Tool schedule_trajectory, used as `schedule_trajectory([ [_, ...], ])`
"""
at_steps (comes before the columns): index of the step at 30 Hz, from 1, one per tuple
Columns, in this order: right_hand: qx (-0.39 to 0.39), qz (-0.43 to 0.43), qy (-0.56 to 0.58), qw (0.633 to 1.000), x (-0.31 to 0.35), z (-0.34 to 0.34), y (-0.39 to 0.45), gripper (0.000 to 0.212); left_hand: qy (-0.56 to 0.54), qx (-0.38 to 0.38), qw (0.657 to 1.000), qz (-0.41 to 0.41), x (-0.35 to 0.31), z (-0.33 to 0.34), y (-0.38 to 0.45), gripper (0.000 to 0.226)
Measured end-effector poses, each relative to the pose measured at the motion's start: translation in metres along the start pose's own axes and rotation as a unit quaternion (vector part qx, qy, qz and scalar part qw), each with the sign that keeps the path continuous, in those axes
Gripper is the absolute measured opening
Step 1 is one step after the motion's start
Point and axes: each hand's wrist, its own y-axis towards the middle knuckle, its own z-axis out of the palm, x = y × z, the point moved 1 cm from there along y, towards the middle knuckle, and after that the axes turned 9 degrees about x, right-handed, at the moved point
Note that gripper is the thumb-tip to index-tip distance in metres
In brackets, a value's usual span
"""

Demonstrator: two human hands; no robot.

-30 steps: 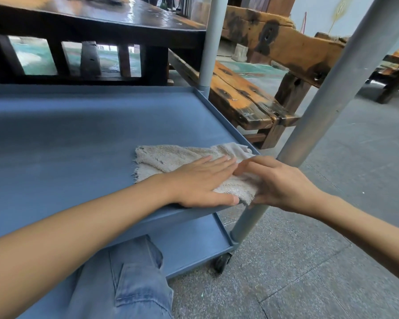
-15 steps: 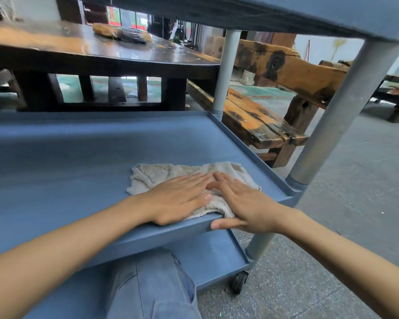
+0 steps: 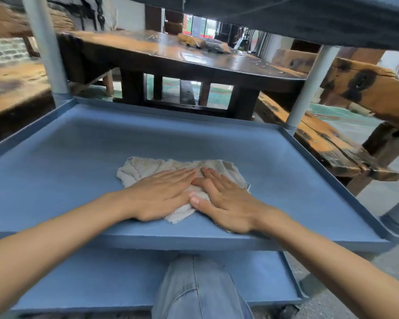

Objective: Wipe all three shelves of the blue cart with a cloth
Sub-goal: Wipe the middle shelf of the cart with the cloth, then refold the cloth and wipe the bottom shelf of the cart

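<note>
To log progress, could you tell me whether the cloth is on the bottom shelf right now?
No, the cloth lies on the middle shelf, pressed flat under the left hand and right hand.

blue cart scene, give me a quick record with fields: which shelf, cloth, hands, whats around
shelf in use: middle shelf of the blue cart
cloth: beige cloth, lying on the shelf near its front edge
left hand: flat, palm down on the cloth
right hand: flat on the cloth, beside the left
bottom shelf: knee in jeans in front of it
behind: dark wooden table
</note>
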Motion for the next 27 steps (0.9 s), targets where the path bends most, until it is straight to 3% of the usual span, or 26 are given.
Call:
schedule_trajectory([
  [8, 0.003, -0.100, -0.037, 0.994, 0.083, 0.006, 0.054, 0.079, 0.000, -0.020, 0.996, -0.087, 0.055, 0.004, -0.088, 0.074],
  [12, 0.049, -0.147, -0.038, 0.987, 0.107, 0.013, 0.052, 0.088, -0.032, -0.039, 0.994, -0.102, 0.063, -0.002, -0.123, 0.070],
  [14, 0.051, -0.183, 0.030, 0.981, 0.107, 0.001, 0.053, 0.075, -0.071, -0.077, 0.990, -0.094, 0.071, -0.018, -0.131, 0.062],
  [15, 0.017, -0.186, 0.085, 0.979, 0.103, -0.010, 0.054, 0.066, -0.066, -0.114, 0.986, -0.102, 0.077, -0.027, -0.130, 0.061],
  [17, -0.092, -0.136, 0.135, 0.977, 0.089, -0.029, 0.067, 0.051, -0.021, -0.175, 0.970, -0.167, 0.098, -0.042, -0.134, 0.059],
  [18, -0.116, -0.090, 0.106, 0.983, 0.082, -0.037, 0.077, 0.047, 0.006, -0.168, 0.962, -0.215, 0.111, -0.046, -0.136, 0.058],
  [21, -0.037, 0.003, 0.018, 0.999, 0.073, -0.041, 0.104, 0.074, 0.005, -0.066, 0.953, -0.296, 0.141, -0.041, -0.144, 0.061],
  [22, -0.029, 0.013, 0.032, 0.999, 0.072, -0.041, 0.111, 0.076, -0.021, -0.074, 0.952, -0.295, 0.146, -0.040, -0.146, 0.053],
  [24, -0.062, 0.012, 0.104, 0.993, 0.073, -0.045, 0.118, 0.062, -0.069, -0.142, 0.948, -0.277, 0.145, -0.038, -0.147, 0.035],
  [27, -0.156, -0.034, 0.135, 0.978, 0.080, -0.042, 0.113, 0.027, -0.065, -0.199, 0.940, -0.270, 0.126, -0.027, -0.155, 0.044],
])
